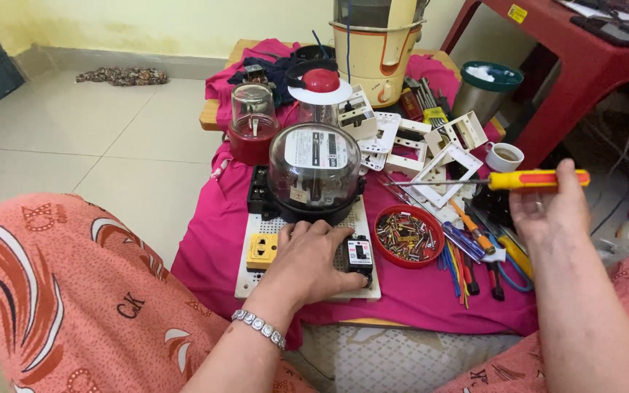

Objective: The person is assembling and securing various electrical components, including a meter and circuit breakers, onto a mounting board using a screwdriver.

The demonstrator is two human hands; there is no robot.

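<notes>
While the left hand rests open on the rigid white board, the right hand grips the light, stiff screwdriver by its yellow handle

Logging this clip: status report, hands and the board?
Left hand flat on white board, below glass-domed meter. Right hand holds screwdriver, raised, off the board. Red screw dish beside board.

The left hand covers the middle of the white board, hiding whatever sits between the yellow socket and the black breaker. The right hand hides part of the screwdriver handle. The mixer is cut off at the top edge. The contents of the red bowl are too small to tell apart.
</notes>
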